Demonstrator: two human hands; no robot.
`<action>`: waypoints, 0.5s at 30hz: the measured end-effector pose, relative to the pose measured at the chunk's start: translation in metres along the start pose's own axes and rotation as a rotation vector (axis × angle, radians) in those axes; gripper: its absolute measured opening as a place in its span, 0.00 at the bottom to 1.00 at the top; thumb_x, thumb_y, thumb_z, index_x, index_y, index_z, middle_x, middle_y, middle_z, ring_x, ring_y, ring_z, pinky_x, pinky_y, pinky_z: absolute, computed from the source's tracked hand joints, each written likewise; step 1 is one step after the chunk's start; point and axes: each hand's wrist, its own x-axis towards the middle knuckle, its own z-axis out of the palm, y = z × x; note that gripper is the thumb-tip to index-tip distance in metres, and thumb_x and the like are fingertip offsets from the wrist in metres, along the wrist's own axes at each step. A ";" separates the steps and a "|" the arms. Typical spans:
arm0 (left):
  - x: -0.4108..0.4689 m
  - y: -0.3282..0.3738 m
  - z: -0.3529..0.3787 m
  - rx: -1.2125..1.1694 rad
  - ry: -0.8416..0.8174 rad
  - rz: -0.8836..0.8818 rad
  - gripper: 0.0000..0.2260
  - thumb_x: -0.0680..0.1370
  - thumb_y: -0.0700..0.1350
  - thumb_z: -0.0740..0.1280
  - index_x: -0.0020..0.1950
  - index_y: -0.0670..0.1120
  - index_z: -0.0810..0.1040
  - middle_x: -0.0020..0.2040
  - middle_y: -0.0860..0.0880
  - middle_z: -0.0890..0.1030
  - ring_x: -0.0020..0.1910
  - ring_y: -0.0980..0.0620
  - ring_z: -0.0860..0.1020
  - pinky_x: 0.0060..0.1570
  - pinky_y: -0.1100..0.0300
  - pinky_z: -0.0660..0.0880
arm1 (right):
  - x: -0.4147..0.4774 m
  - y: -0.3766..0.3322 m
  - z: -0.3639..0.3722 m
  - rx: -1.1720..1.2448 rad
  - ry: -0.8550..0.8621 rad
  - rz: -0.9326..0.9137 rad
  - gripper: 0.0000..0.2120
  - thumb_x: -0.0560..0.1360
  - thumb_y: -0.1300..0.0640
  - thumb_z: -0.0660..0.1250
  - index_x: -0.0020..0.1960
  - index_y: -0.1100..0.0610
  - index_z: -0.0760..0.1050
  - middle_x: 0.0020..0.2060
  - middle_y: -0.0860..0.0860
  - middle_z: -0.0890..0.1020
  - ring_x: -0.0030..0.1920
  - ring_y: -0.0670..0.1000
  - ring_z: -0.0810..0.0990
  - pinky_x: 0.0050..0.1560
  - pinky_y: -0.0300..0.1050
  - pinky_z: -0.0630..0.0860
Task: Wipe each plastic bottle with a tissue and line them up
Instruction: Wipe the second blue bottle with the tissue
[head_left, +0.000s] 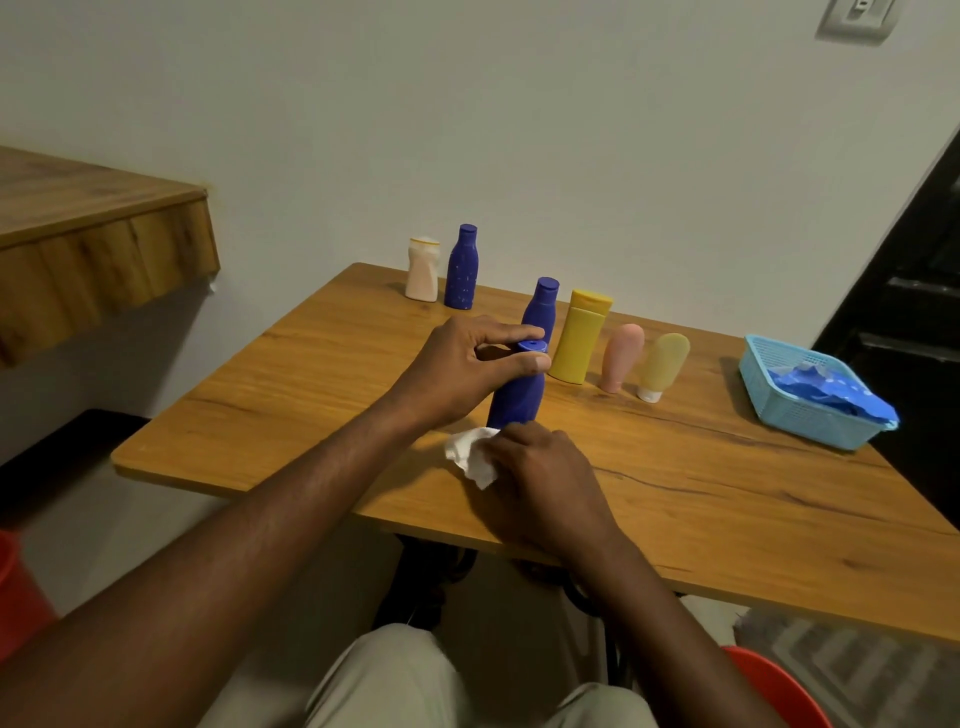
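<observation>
My left hand (462, 364) pinches the cap end of a blue plastic bottle (517, 397) that stands slightly tilted on the wooden table (311, 374). My right hand (540, 467) holds a crumpled white tissue (470, 454) against the bottle's base. Behind it stand a second blue bottle (543, 306), a yellow bottle (579, 338), a pink tube (621, 364) and a pale yellow tube (662, 366) in a row. Near the wall, a white bottle (423, 270) and another blue bottle (462, 267) stand side by side.
A light blue plastic basket (800, 410) with blue crumpled material inside sits at the table's right edge. A wooden shelf (98, 249) juts out at the left. Red objects (21, 587) sit low at both lower corners. A dark door frame is at the right.
</observation>
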 end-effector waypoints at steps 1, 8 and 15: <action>0.000 0.000 0.000 -0.001 -0.001 0.002 0.18 0.77 0.48 0.75 0.67 0.48 0.82 0.63 0.53 0.82 0.61 0.59 0.81 0.59 0.60 0.80 | 0.003 -0.004 0.002 -0.023 0.005 -0.005 0.15 0.75 0.50 0.71 0.59 0.53 0.81 0.52 0.51 0.83 0.48 0.52 0.79 0.46 0.48 0.72; 0.001 -0.001 -0.001 0.001 -0.006 -0.017 0.19 0.77 0.49 0.75 0.67 0.48 0.82 0.63 0.53 0.83 0.61 0.57 0.81 0.62 0.53 0.80 | -0.012 0.013 -0.004 -0.017 0.024 0.180 0.17 0.75 0.49 0.71 0.61 0.53 0.80 0.54 0.50 0.82 0.52 0.50 0.77 0.52 0.46 0.73; 0.000 -0.002 0.002 0.030 0.019 0.004 0.19 0.77 0.50 0.74 0.67 0.47 0.82 0.63 0.52 0.83 0.61 0.58 0.80 0.60 0.61 0.78 | -0.001 0.017 -0.017 0.034 0.101 0.104 0.17 0.70 0.51 0.72 0.56 0.58 0.80 0.49 0.54 0.83 0.48 0.55 0.80 0.44 0.45 0.74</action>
